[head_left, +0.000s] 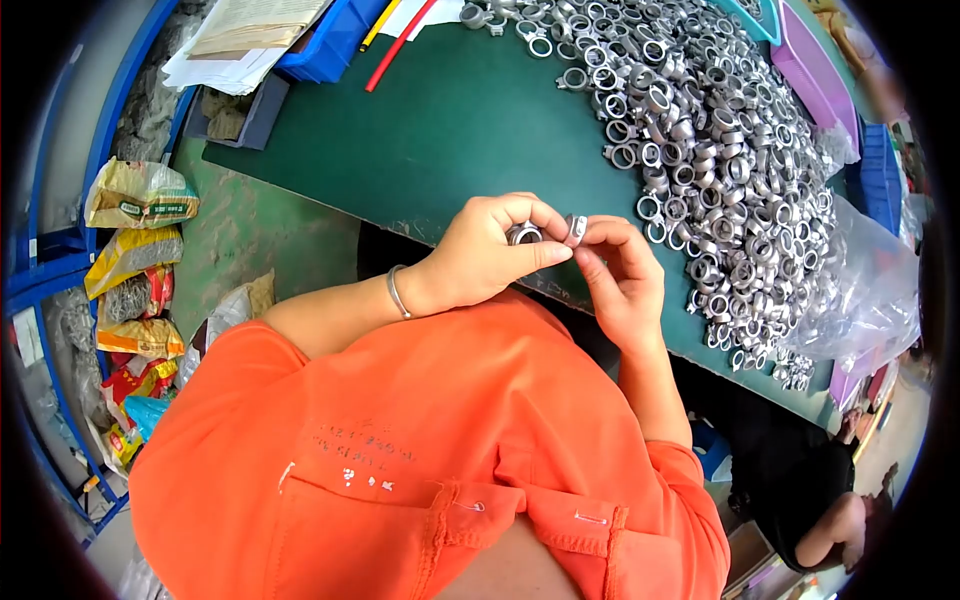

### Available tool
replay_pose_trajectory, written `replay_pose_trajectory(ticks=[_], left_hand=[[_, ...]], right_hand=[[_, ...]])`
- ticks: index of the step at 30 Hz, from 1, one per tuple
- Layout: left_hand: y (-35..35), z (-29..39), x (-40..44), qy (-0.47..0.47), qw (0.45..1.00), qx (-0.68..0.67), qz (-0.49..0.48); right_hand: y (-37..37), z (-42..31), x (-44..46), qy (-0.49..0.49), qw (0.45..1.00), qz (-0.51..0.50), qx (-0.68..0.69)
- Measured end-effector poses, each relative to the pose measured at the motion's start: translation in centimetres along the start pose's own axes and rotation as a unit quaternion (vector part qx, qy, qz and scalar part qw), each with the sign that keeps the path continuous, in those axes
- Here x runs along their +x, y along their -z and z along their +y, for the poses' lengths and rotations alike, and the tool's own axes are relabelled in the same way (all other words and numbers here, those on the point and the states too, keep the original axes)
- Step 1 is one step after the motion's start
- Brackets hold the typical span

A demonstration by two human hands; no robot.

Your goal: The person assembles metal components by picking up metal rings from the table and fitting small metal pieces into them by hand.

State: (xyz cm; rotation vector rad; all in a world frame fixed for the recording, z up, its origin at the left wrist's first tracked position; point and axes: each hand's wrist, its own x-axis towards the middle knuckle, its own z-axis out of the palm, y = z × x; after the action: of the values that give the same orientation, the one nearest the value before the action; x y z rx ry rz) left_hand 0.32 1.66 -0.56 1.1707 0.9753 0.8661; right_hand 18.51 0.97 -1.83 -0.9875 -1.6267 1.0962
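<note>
Grasping a metal ring (524, 234), the left hand (472, 252) stands near the centre of the view, its fingertips meeting those of the right hand (617, 280) at a second ring (577, 230), which the right hand pinches. The loose rings (725, 190) lie heaped on the green table (400, 130) from one to three o'clock, with a clear plastic bag (868, 280) beside them at three. At eleven o'clock, a red stick (400, 45) and a yellow stick (378, 24) lie near a blue bin (330, 45). Printed sacks (142, 195) occupy nine to ten o'clock; their lettering is too small to read. Dark writing on the orange garment (400, 400), at seven o'clock, appears inverted and illegible.
</note>
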Motion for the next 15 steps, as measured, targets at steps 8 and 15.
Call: replay_pose_trajectory(ticks=[8,15], left_hand=[[-0.3,0.3,-0.3,-0.07,0.996,0.062,-0.006],[-0.5,0.7,-0.2,0.147,0.958,-0.244,0.015]], right_hand=[[0.7,-0.5,0.0,-0.195,0.956,0.035,0.218],[-0.4,-1.9,0.5,0.097,0.991,0.019,-0.092]])
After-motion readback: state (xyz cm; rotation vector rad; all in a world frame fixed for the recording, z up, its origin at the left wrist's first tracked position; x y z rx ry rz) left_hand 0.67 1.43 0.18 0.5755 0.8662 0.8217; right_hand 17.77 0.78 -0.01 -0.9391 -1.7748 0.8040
